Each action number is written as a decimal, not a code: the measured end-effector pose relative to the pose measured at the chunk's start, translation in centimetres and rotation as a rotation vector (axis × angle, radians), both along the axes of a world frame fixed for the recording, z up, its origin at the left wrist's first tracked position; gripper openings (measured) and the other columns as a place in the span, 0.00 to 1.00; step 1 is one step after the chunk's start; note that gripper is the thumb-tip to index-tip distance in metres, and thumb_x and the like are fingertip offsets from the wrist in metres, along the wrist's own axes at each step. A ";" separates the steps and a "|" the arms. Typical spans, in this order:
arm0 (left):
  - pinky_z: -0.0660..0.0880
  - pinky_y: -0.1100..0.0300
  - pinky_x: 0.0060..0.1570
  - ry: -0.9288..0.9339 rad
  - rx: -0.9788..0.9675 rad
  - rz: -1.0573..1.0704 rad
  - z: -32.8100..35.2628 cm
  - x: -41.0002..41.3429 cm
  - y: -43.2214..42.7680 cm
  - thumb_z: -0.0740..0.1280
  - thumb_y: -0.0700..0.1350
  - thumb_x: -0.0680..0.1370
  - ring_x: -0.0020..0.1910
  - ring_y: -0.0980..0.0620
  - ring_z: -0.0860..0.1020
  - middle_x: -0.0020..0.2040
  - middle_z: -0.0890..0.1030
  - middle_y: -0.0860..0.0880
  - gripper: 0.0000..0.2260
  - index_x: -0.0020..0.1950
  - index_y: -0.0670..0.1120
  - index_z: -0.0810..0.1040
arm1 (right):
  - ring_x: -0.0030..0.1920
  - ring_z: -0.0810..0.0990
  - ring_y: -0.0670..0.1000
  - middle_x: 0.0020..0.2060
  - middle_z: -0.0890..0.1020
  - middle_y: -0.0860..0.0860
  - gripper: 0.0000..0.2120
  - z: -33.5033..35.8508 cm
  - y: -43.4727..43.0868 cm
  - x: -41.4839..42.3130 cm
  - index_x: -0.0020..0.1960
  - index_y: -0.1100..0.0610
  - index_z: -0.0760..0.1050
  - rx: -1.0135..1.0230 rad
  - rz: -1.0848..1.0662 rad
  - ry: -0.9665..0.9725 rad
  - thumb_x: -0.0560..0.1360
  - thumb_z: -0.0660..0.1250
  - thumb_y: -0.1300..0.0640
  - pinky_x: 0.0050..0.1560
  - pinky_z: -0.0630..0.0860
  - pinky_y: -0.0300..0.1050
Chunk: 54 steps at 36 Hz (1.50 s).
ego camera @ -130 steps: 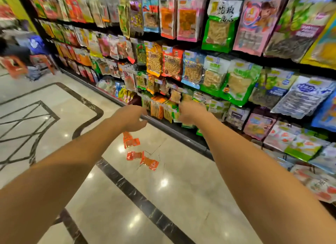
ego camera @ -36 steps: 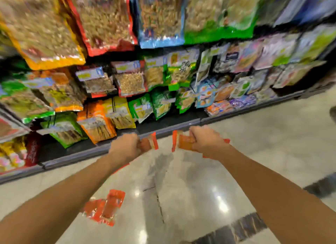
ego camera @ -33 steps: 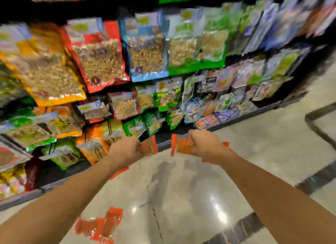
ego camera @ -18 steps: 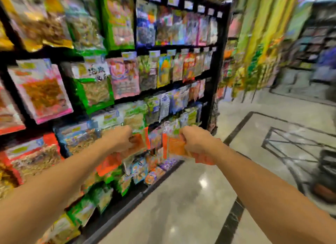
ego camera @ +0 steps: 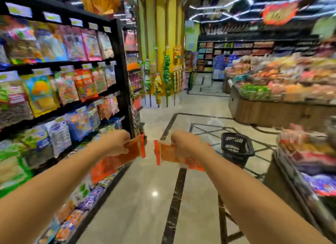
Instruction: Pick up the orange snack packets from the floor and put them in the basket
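My left hand (ego camera: 116, 142) grips orange snack packets (ego camera: 118, 161), which hang down below its fingers. Just to the right, my right hand (ego camera: 185, 143) holds more orange snack packets (ego camera: 169, 152) at the same height. Both hands are stretched out in front of me at waist level, a small gap between the two bundles. A black plastic basket (ego camera: 236, 143) stands on the floor ahead and to the right of my right hand. No packets on the floor are in view.
A tall black shelf (ego camera: 123, 80) full of bagged snacks runs along my left. A low wooden display (ego camera: 272, 112) of packaged goods stands at the back right, and another stand (ego camera: 300, 171) is close on my right. A glossy tiled aisle (ego camera: 154, 198) lies between them.
I picked the packets up from the floor in both hands, stood up and turned right. The view swung from the bottom shelf to the aisle, and the basket came into view.
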<state>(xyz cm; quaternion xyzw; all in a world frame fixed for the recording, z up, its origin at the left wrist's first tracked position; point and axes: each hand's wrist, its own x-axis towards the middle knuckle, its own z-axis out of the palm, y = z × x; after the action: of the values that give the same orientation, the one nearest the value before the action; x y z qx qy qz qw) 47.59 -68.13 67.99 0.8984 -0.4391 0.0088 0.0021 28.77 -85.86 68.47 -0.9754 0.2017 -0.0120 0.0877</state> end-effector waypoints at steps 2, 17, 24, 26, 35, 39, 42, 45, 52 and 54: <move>0.74 0.52 0.42 -0.001 0.008 -0.037 -0.3 -0.5 -5.3 0.71 0.47 0.69 0.45 0.45 0.77 0.46 0.77 0.47 0.10 0.40 0.52 0.69 | 0.42 0.75 0.60 0.37 0.74 0.54 0.06 0.1 -3.9 -1.6 0.37 0.54 0.67 0.020 -0.034 0.018 0.64 0.63 0.54 0.37 0.70 0.48; 0.78 0.54 0.45 0.062 -0.042 -0.297 -2.6 -1.1 -40.4 0.70 0.49 0.74 0.46 0.48 0.78 0.50 0.81 0.47 0.12 0.56 0.49 0.79 | 0.57 0.78 0.62 0.56 0.78 0.58 0.12 -3.8 -34.4 -3.6 0.57 0.57 0.77 0.034 -0.386 0.062 0.74 0.67 0.61 0.50 0.74 0.55; 0.77 0.54 0.44 0.096 -0.064 -0.401 -3.0 2.9 -56.2 0.71 0.47 0.73 0.47 0.47 0.78 0.52 0.81 0.46 0.13 0.57 0.49 0.79 | 0.58 0.78 0.62 0.56 0.79 0.58 0.11 -3.6 -48.0 -0.4 0.56 0.57 0.76 0.047 -0.499 0.075 0.75 0.63 0.62 0.50 0.73 0.52; 0.74 0.57 0.43 0.126 -0.074 -0.426 -3.2 4.0 -60.7 0.71 0.47 0.73 0.47 0.48 0.77 0.52 0.80 0.47 0.14 0.57 0.48 0.78 | 0.59 0.78 0.61 0.58 0.79 0.57 0.13 -3.6 -51.7 0.4 0.58 0.55 0.76 0.042 -0.532 0.051 0.75 0.63 0.60 0.54 0.74 0.54; 0.77 0.55 0.49 0.134 -0.038 -0.495 -4.7 6.5 -80.7 0.70 0.48 0.75 0.50 0.48 0.77 0.54 0.80 0.46 0.14 0.59 0.48 0.77 | 0.55 0.78 0.58 0.53 0.79 0.55 0.08 -5.0 -68.8 2.0 0.54 0.55 0.74 0.046 -0.650 0.060 0.75 0.65 0.58 0.52 0.77 0.54; 0.76 0.55 0.50 0.144 -0.035 -0.504 -6.5 7.5 -89.9 0.70 0.49 0.75 0.50 0.49 0.76 0.55 0.79 0.47 0.14 0.59 0.49 0.77 | 0.54 0.78 0.57 0.53 0.79 0.53 0.09 -6.6 -77.7 3.0 0.55 0.53 0.75 0.057 -0.694 0.034 0.74 0.66 0.58 0.53 0.77 0.55; 0.75 0.55 0.48 0.164 -0.049 -0.493 -8.1 8.6 -96.7 0.70 0.49 0.74 0.49 0.49 0.76 0.54 0.79 0.47 0.13 0.56 0.49 0.77 | 0.52 0.80 0.57 0.50 0.80 0.53 0.09 -8.1 -85.1 4.2 0.54 0.54 0.76 0.046 -0.702 -0.011 0.73 0.66 0.55 0.52 0.79 0.55; 0.71 0.56 0.44 0.204 -0.074 -0.479 -9.3 9.9 -103.1 0.71 0.48 0.72 0.49 0.48 0.77 0.53 0.80 0.46 0.12 0.54 0.48 0.77 | 0.49 0.80 0.58 0.46 0.80 0.54 0.12 -8.9 -91.4 5.3 0.51 0.54 0.75 0.070 -0.696 -0.041 0.71 0.65 0.49 0.46 0.77 0.52; 0.68 0.58 0.44 0.308 -0.094 -0.400 -11.9 13.2 -115.9 0.71 0.48 0.73 0.46 0.52 0.73 0.48 0.75 0.50 0.11 0.53 0.48 0.77 | 0.47 0.80 0.56 0.46 0.82 0.53 0.11 -10.3 -104.3 8.9 0.50 0.55 0.77 0.172 -0.699 -0.020 0.71 0.67 0.50 0.51 0.80 0.55; 0.69 0.57 0.43 0.346 -0.078 -0.389 -13.0 14.6 -119.4 0.71 0.48 0.73 0.46 0.51 0.74 0.48 0.76 0.50 0.09 0.50 0.50 0.74 | 0.46 0.80 0.56 0.45 0.81 0.53 0.13 -11.1 -107.9 10.3 0.48 0.54 0.77 0.196 -0.702 -0.009 0.68 0.66 0.48 0.50 0.80 0.56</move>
<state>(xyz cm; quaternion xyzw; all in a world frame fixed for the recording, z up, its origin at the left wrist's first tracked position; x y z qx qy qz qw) 62.16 -187.50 55.00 0.7843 -0.5961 -0.1288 0.1135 39.12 -193.74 57.39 -0.8337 0.5240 -0.0260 0.1723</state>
